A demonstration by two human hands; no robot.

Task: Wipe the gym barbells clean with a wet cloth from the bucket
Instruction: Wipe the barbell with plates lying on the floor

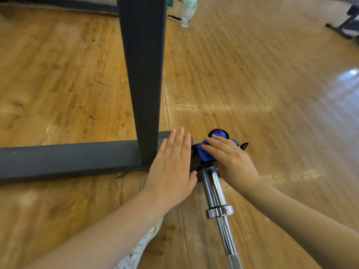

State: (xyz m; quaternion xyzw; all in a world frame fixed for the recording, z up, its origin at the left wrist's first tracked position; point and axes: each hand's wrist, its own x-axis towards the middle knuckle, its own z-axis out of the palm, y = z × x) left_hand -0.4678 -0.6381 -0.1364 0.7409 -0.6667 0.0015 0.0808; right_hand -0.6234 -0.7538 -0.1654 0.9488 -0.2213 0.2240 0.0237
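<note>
Barbell (pixel 214 189) lies on a wooden floor (pixel 252 84), its chrome end beside a black metal frame (pixel 77 160). Right hand (pixel 231 160) presses a bunched blue cloth (pixel 206 152) onto that end. Left hand (pixel 172 167), fingers straight, rests flat alongside.

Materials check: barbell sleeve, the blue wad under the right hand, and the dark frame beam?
Barbell sleeve: polished chrome-plated steel, by its mirror-bright highlights.
Blue cloth: soft fabric, bunched and creased; weave too blurred to tell.
Frame beam: probably matte-painted metal; flat dark surface, no shine.
</note>
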